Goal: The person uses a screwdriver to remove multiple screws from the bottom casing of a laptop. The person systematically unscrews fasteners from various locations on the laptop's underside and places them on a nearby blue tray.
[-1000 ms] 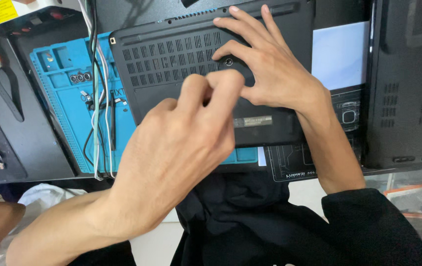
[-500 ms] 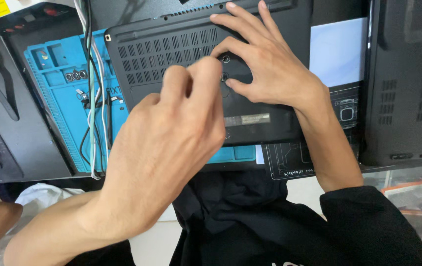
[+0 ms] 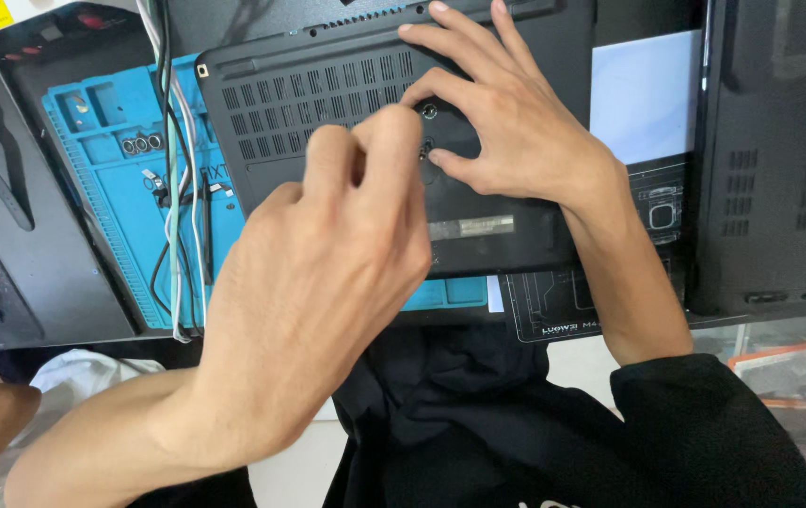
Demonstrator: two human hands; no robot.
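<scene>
A black laptop lies upside down on the bench, vented bottom cover facing up. My left hand hovers over its middle with thumb and fingers pinched together at a small round screw hole; I see nothing between the fingertips. My right hand rests spread on the cover just right of that spot, fingers apart, thumb and forefinger framing the hole. A silver label sits on the cover below my right palm.
A blue repair mat with small trays lies under the laptop's left side, and white and black cables run across it. Another black device stands at the right. A white sheet lies between them.
My left hand has moved up and right over the cover, its pinched fingertips now close to my right thumb. The right hand has stayed spread in place.
</scene>
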